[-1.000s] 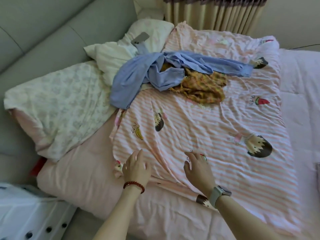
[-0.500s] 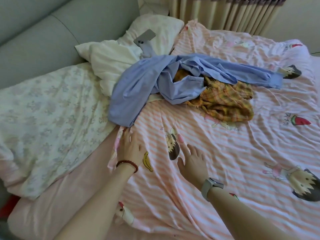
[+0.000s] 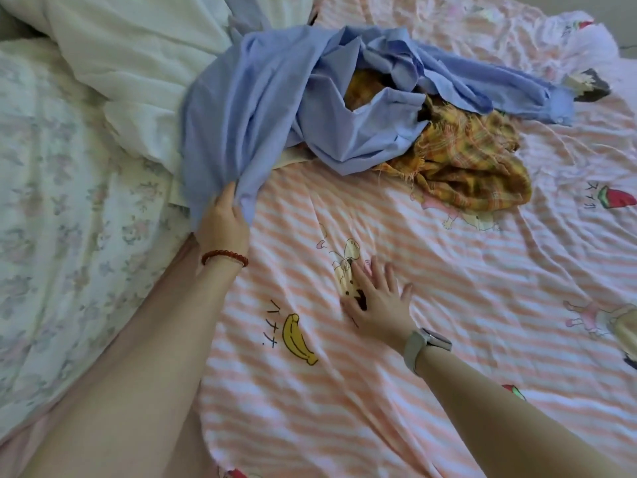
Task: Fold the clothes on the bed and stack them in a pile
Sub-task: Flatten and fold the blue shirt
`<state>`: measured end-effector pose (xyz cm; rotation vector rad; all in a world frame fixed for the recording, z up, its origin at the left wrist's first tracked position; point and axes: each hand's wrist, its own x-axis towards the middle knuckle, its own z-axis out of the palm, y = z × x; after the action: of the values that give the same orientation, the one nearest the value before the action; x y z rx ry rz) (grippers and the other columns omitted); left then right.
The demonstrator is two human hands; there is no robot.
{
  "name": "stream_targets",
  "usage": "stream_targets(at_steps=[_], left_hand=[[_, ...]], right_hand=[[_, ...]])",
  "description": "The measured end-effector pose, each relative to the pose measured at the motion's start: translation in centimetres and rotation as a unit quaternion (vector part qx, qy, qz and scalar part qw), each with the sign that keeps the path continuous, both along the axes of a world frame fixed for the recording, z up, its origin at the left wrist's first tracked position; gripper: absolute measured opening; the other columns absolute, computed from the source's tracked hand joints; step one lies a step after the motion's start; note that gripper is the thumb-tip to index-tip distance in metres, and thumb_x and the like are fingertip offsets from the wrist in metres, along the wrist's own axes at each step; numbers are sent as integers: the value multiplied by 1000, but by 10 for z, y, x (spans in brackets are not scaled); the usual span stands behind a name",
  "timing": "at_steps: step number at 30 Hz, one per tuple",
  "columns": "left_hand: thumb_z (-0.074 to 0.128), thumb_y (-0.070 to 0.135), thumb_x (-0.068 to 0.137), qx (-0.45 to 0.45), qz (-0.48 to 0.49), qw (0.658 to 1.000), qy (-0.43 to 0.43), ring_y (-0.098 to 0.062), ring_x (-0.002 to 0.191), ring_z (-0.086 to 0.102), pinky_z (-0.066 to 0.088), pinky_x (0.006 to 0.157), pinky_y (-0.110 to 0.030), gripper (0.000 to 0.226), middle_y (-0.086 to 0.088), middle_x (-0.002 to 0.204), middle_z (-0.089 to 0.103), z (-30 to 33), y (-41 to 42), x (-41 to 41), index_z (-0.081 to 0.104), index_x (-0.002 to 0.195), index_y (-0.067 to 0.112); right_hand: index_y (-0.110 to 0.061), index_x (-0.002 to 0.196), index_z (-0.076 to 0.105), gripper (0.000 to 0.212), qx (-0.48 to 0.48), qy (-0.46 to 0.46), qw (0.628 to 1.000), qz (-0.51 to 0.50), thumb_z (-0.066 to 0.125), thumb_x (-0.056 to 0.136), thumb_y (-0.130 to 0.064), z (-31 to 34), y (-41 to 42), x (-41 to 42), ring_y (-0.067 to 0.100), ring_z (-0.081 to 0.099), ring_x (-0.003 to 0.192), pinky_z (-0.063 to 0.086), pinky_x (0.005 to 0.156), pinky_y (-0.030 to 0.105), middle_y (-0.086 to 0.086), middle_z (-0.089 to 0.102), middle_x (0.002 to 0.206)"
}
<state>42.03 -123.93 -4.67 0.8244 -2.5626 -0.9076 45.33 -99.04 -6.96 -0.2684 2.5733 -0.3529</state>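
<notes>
The left hand (image 3: 224, 219) reaches forward along the left side of the bed with the arm stretched out straight, a red bead bracelet (image 3: 224, 257) round its wrist. Its fingers are curled over the near hem of the crumpled light-blue cotton shirt (image 3: 248, 108), with the thumb on the left side of the fold, so the cloth is pinched between them. The shirt lies heaped at the far middle of the bed, one sleeve trailing off to the right, partly over a white pillow (image 3: 138, 70) and partly over a rumpled yellow-and-brown checked garment (image 3: 465, 167), which sits just right of it and shows through a gap in the blue folds.

The right hand (image 3: 375, 301) lies flat, palm down, with fingers spread and straight, pressing on the pink-and-white striped cartoon-print sheet (image 3: 448, 339) near a printed banana. It holds nothing. A grey smartwatch (image 3: 427, 343) sits on that wrist, and the forearm runs back toward the lower right corner.

A pale floral quilt (image 3: 51, 219) covers the left side of the bed.
</notes>
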Motion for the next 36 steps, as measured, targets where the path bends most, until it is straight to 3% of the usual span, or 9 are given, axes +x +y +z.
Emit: stream_targets(at_steps=[4,9,12,16,19,22,28,33,36], left_hand=[[47,-11,85,18,-104,986,125,-33,82,58,33,67,-23,25,-30,91,61,27,45,50,59,106,-14],[45,-3,86,151,-221,959,93,-9,62,43,29,60,-10,17,6,70,46,47,96,136,61,85,-6],[44,3,88,229,-287,928,64,-3,73,48,34,68,-3,22,1,81,55,61,114,172,64,92,-7],[53,26,84,287,-293,909,70,-1,79,53,40,74,-7,23,12,87,58,86,120,215,65,96,9],[61,25,86,354,-185,916,44,-1,95,56,41,81,-9,17,0,107,58,96,129,235,57,103,27],[54,16,91,452,-106,886,-14,-1,113,49,38,97,-18,36,-3,134,46,103,155,231,47,127,19],[61,25,88,479,-133,862,-98,-13,140,20,20,116,-39,85,2,155,11,115,259,181,2,148,25],[67,36,82,245,-282,897,-237,-22,144,1,12,114,-34,104,-6,155,-14,86,374,173,-15,146,27],[53,21,89,112,-359,859,-349,-33,130,35,35,103,-37,70,-15,151,16,62,437,194,16,147,28]], right_hand=[[-7,98,58,31,-239,-34,943,-228,42,97,-34,47,-15,-18,33,51,106,37,88,43,18,56,100],[-28,146,15,70,-547,-210,724,-364,54,90,-44,104,-43,-33,19,45,124,45,93,39,-4,41,140],[-23,125,30,50,-539,-101,770,-325,63,88,-16,127,-62,-29,10,63,87,54,65,23,-3,59,108],[7,89,52,10,-434,57,853,-284,45,83,4,138,-48,20,19,44,62,34,51,18,10,49,70],[-13,68,48,26,-406,118,880,-218,44,86,5,142,-3,87,3,35,51,26,44,14,-6,40,57],[-30,63,38,39,-386,118,892,-204,46,87,0,143,54,153,-2,39,51,27,50,15,-13,37,54],[-11,81,57,19,-309,34,929,-199,51,87,6,136,175,242,16,52,72,33,61,28,4,58,75],[-3,87,62,11,-267,48,940,-206,51,88,-3,130,280,267,13,51,71,29,60,21,1,60,79],[-7,94,62,12,-183,19,961,-208,52,91,-13,113,357,282,28,57,81,30,61,29,10,67,89]])
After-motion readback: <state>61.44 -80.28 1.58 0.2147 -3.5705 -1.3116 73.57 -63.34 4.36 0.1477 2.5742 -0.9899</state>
